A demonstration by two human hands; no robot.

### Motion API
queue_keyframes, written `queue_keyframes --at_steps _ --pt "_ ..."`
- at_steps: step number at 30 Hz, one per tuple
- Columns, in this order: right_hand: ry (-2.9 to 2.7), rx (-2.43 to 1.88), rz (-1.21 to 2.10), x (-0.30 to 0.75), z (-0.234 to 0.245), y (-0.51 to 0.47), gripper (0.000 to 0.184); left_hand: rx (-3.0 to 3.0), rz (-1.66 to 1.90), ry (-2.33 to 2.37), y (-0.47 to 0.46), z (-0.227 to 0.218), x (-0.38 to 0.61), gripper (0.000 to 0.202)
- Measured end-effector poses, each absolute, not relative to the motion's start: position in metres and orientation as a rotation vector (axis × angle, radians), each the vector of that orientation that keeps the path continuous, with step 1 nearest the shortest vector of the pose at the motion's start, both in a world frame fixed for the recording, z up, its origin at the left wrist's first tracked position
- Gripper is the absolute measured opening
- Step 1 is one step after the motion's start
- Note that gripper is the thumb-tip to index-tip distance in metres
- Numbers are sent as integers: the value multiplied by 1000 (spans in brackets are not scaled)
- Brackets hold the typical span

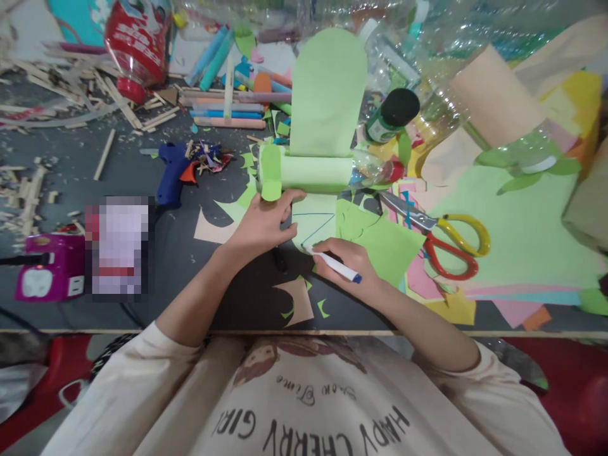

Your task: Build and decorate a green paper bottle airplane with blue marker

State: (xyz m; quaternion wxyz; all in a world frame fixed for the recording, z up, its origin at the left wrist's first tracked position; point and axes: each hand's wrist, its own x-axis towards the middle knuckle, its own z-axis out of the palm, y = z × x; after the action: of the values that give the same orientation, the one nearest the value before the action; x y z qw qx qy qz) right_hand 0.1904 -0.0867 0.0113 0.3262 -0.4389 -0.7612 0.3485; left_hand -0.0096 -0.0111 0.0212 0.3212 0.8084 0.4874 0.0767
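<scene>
My right hand (346,263) grips a white marker with a blue end (336,266), its tip on the lower part of a light green paper piece (311,206). Blue lines forming an angular shape show on that paper. With fingers spread, my left hand (268,221) rests on the paper's left side, against a plastic bottle wrapped in green paper (316,172). The bottle lies on its side, red cap to the right. A rounded green paper flap (329,95) extends from it toward the back. What lies under my left fingertips is partly hidden.
Large yellow-and-red-handled scissors (437,228) lie right among paper sheets and scraps. A blue glue gun (173,174) sits left, near a purple box (50,269) with a cable. A dark-capped bottle (392,115), several markers (228,115) and a red-labelled bottle (137,44) are behind.
</scene>
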Motion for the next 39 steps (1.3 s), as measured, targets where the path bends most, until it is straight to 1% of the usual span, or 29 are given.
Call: queue_keyframes --at_steps 8,11,14,19,24,28,35,39 --pt "-2018 -1118 916 186 14 -87 11 2120 215 1283 -12 21 -10 49" --pt "-1938 -1096 897 189 13 -88 7 2118 208 1279 -11 21 -10 50" --pt "-1783 -1185 908 198 12 -82 6 2133 215 1269 -11 19 -10 50" --pt "-1533 -1315 1004 214 7 -56 11 2160 217 1252 -9 18 -12 51" --pt "-1466 -1233 1118 222 -4 -39 23 2160 199 1257 -9 21 -11 54" --pt "-1479 -1241 1120 222 -6 -39 29 2154 208 1261 -9 21 -11 54" --pt "-1520 -1282 1067 219 -1 -41 31 2151 236 1254 -10 19 -12 54" --pt "-1525 -1285 1061 219 -2 -41 29 2149 237 1245 -10 18 -12 53"
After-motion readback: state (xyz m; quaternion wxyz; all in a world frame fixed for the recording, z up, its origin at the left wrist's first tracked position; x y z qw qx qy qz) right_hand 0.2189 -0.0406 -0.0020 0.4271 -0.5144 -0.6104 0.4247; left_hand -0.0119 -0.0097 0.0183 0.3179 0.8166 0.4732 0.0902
